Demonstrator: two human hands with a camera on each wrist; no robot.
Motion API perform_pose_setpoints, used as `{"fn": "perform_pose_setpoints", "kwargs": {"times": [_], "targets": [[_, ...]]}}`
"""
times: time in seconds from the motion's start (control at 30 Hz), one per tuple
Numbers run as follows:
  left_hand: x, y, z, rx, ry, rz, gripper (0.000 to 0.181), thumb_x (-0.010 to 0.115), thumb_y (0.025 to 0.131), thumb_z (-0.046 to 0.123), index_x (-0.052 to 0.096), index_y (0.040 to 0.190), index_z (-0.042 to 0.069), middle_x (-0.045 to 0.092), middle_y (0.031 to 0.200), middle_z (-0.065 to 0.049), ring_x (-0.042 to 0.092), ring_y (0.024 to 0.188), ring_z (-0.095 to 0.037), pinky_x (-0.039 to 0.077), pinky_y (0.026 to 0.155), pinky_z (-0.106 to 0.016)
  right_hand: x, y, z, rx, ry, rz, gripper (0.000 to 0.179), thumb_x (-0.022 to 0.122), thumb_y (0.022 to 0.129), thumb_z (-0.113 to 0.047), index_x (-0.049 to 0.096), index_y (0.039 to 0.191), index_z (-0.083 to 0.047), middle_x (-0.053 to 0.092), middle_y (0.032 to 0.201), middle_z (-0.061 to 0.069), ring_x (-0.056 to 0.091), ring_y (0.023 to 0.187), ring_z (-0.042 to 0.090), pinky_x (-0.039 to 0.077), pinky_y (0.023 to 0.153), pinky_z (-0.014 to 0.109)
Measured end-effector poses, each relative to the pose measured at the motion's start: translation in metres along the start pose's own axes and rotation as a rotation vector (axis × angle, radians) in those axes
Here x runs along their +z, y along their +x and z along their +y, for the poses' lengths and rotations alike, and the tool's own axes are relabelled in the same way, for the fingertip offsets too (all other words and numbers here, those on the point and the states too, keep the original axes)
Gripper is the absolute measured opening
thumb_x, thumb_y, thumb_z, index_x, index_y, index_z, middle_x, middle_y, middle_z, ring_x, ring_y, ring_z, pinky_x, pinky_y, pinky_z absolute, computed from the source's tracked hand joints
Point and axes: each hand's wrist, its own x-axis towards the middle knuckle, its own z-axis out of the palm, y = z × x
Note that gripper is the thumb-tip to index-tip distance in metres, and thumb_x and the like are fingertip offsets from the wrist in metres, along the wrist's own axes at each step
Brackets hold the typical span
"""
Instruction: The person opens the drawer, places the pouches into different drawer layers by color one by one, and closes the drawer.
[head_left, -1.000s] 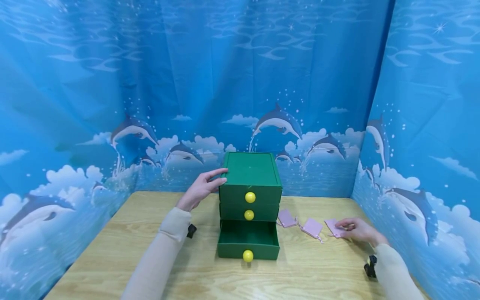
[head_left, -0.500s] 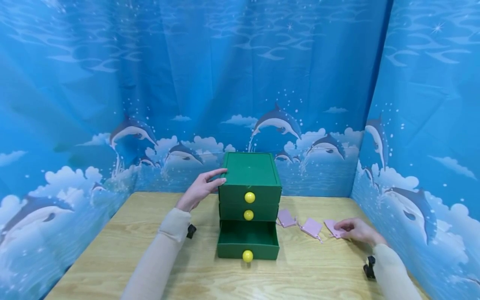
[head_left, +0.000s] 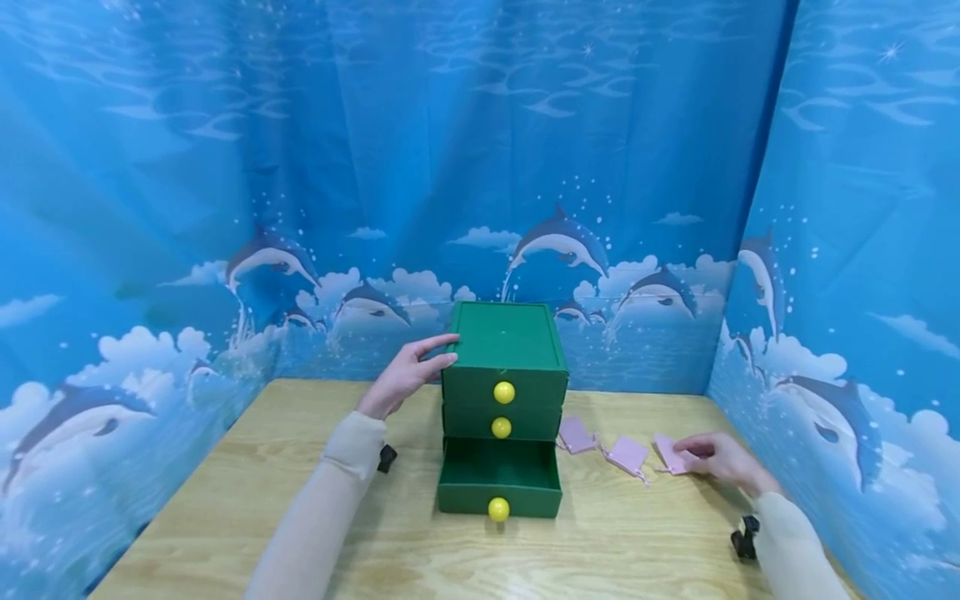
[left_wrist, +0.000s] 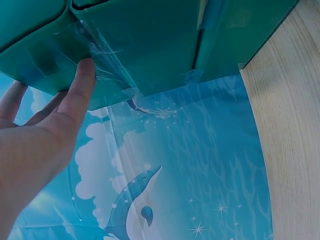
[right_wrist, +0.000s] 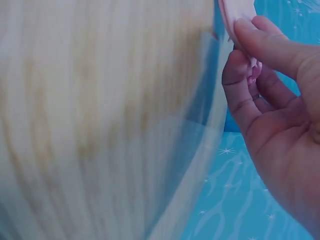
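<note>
A green chest of drawers (head_left: 504, 333) with yellow knobs stands on the table, its bottom drawer (head_left: 499, 497) pulled out and bare inside. Against the chest's upper left side rests my left hand (head_left: 402, 377); in the left wrist view its fingers (left_wrist: 80, 92) touch the taped green side. My right hand (head_left: 722, 462) pinches a small pink drawstring pouch (head_left: 667, 452) between thumb and fingers, and the right wrist view shows the pouch's cloth (right_wrist: 238, 12) in that pinch. Two like pouches lie flat to its left, a middle pouch (head_left: 627, 456) and a pouch (head_left: 577, 435) beside the chest.
The wooden table (head_left: 600, 550) carries all of this. A blue curtain (head_left: 390, 167) printed with dolphins hangs behind the table and along its sides. Black wrist devices, such as the one on the right wrist (head_left: 745, 537), sit under the sleeves.
My right hand's pouch has tilted up slightly at its near edge as the fingers close on it. The left hand stays on the chest, and the whole view shifts a little.
</note>
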Motion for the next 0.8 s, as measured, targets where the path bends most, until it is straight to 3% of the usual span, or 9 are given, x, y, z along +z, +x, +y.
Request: {"fn": "perform_pose_setpoints", "kwargs": {"times": [0.2, 0.37, 0.6, 0.8], "targets": [[0.002, 0.001, 0.003, 0.022, -0.012, -0.010, 0.054, 0.058, 0.098, 0.042, 0.044, 0.148, 0.026, 0.033, 0.158, -0.004, 0.039, 0.141, -0.031, 0.038, 0.111, -0.054, -0.004, 0.001, -0.010, -0.001, -0.001, 0.080, 0.034, 0.072, 0.089, -0.015, 0.069, 0.120, 0.000, 0.068, 0.118, 0.022, 0.061, 0.095, 0.002, 0.052, 0.075, 0.020], [0.003, 0.002, 0.003, 0.020, -0.021, -0.013, 0.052, 0.058, 0.099, 0.040, 0.045, 0.147, 0.027, 0.034, 0.158, -0.003, 0.038, 0.142, -0.030, 0.037, 0.112, -0.054, -0.006, 0.004, -0.023, -0.051, 0.022, 0.096, 0.036, 0.070, 0.092, -0.021, 0.068, 0.122, -0.003, 0.067, 0.120, 0.022, 0.059, 0.095, -0.004, 0.053, 0.075, 0.020], [0.001, -0.001, 0.002, 0.015, -0.033, -0.008, 0.051, 0.057, 0.100, 0.037, 0.045, 0.148, 0.025, 0.033, 0.158, -0.004, 0.038, 0.142, -0.031, 0.037, 0.112, -0.054, 0.000, 0.013, -0.044, -0.075, 0.128, 0.056, 0.040, 0.067, 0.094, -0.026, 0.065, 0.127, -0.004, 0.064, 0.126, 0.022, 0.061, 0.094, 0.002, 0.054, 0.072, 0.025], [0.000, -0.002, 0.002, 0.011, -0.025, 0.002, 0.051, 0.057, 0.099, 0.038, 0.045, 0.147, 0.025, 0.033, 0.158, -0.004, 0.039, 0.141, -0.031, 0.039, 0.111, -0.054, 0.011, 0.021, -0.062, -0.057, 0.131, 0.019, 0.042, 0.067, 0.093, -0.031, 0.065, 0.128, -0.007, 0.064, 0.127, 0.020, 0.062, 0.092, 0.005, 0.055, 0.071, 0.029]]}}
